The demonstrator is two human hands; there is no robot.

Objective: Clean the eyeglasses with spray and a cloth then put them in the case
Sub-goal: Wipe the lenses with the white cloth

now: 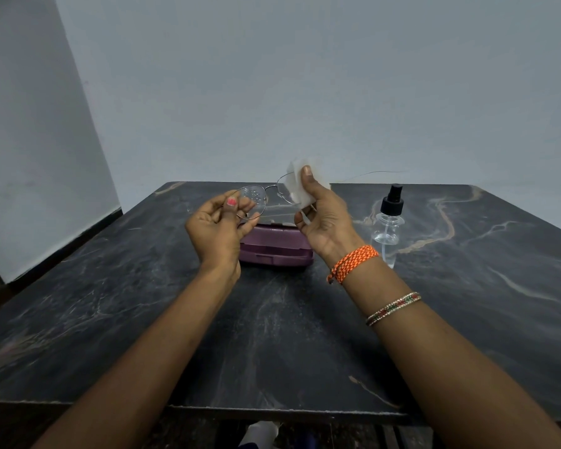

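Note:
Thin metal-rimmed eyeglasses (263, 193) are held up above the table, their left lens speckled with droplets. My left hand (219, 230) pinches the left lens rim between thumb and fingers. My right hand (324, 218) presses a folded white cloth (306, 181) around the right lens, thumb on top. One temple arm sticks out to the right behind the cloth. A closed purple case (277, 246) lies on the table just below both hands. A clear spray bottle (390, 223) with a black pump top stands to the right of my right wrist.
The dark marbled table (272, 335) runs to a grey wall at the back. Its front edge is near me, with floor and something white visible below it. A white wall panel stands at the left.

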